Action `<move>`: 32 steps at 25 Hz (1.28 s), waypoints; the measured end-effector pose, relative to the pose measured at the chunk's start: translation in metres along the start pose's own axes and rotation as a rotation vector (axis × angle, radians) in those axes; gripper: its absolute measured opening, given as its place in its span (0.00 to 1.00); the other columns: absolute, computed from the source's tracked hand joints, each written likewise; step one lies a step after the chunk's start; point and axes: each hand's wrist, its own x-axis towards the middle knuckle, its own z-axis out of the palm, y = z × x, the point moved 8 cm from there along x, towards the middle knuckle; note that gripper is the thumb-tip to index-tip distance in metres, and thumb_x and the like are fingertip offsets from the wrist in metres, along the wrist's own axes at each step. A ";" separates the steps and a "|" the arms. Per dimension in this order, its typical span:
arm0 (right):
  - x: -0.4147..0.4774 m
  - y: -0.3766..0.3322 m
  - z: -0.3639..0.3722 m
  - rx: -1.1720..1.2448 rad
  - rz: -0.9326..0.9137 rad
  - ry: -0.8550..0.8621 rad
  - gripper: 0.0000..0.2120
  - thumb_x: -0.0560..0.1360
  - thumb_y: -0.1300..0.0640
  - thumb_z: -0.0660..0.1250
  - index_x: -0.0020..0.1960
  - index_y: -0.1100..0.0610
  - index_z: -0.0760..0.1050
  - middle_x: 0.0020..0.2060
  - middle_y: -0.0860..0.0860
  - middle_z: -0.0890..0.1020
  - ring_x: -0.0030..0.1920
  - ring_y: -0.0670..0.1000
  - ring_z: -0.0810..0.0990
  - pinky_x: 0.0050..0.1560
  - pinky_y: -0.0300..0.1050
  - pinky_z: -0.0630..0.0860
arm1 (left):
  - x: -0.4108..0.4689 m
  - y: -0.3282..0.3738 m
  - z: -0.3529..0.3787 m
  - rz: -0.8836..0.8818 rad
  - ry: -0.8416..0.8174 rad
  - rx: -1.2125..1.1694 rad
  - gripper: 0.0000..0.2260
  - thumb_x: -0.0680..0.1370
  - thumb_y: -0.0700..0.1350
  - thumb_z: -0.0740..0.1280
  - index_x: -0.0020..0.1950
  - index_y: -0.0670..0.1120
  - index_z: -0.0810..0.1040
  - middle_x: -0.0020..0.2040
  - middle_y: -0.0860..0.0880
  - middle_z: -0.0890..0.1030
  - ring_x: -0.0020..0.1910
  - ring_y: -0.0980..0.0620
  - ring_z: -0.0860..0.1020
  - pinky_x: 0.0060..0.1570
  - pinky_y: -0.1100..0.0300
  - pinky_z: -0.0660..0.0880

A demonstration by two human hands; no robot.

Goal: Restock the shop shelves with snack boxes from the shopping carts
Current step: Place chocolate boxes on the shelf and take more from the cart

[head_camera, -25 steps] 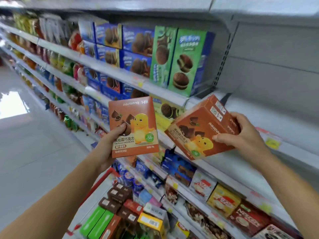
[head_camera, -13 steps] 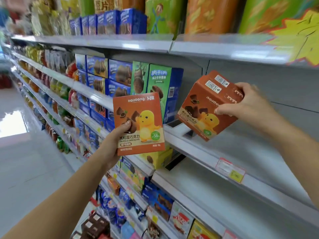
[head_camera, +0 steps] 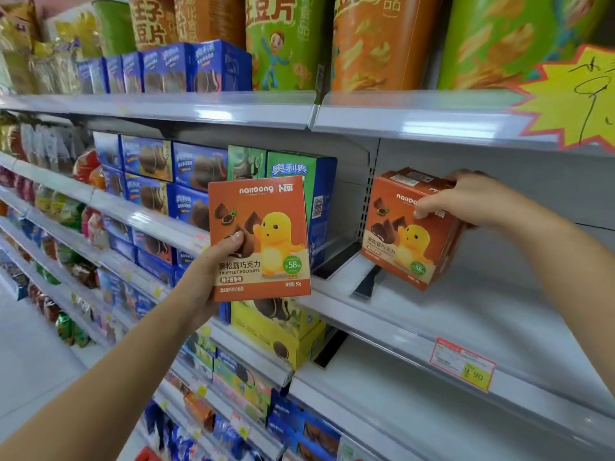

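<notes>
The left hand (head_camera: pixel 206 281) grips one box (head_camera: pixel 263 237) upright in front of the shelves, and its face reads "nailoong", "TRUFFLE CHOCOLATE" and "58%". Farther in, the right hand (head_camera: pixel 466 201) holds a second box (head_camera: pixel 409 234) by its top, tilted just over the bare shelf (head_camera: pixel 482 304). It is best to level this box, set it down flat and keep the face forward.

Tall green and orange canisters (head_camera: pixel 376 41) are standing in a row up top, and a yellow starburst sign (head_camera: pixel 572 98) is sticking out in front of them at the right. Blue cookie boxes (head_camera: pixel 199 166) are sitting stacked just beside a green box (head_camera: pixel 289 171). A yellow box (head_camera: pixel 276 331) is sitting lower down, and a price tag (head_camera: pixel 462 364) is hanging at the lower right.
</notes>
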 end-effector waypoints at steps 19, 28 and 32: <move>0.014 -0.040 0.052 0.259 -0.109 -0.058 0.31 0.63 0.50 0.79 0.62 0.51 0.71 0.52 0.50 0.80 0.46 0.48 0.81 0.37 0.39 0.75 | 0.020 -0.002 -0.007 0.000 -0.049 0.006 0.17 0.60 0.62 0.79 0.35 0.52 0.78 0.35 0.51 0.81 0.33 0.51 0.82 0.27 0.60 0.77; 0.028 -0.053 0.100 0.087 0.056 -0.372 0.23 0.68 0.49 0.75 0.59 0.55 0.71 0.44 0.52 0.81 0.43 0.51 0.80 0.37 0.44 0.75 | 0.017 -0.009 -0.029 -0.031 0.055 -0.044 0.10 0.72 0.51 0.69 0.46 0.46 0.76 0.39 0.48 0.85 0.35 0.49 0.84 0.32 0.57 0.81; 0.029 -0.050 0.104 0.121 0.033 -0.388 0.31 0.69 0.49 0.76 0.66 0.51 0.64 0.51 0.53 0.80 0.48 0.52 0.80 0.48 0.48 0.78 | 0.018 -0.015 -0.031 -0.060 0.069 -0.045 0.12 0.70 0.52 0.68 0.48 0.47 0.79 0.40 0.47 0.85 0.35 0.49 0.85 0.31 0.58 0.81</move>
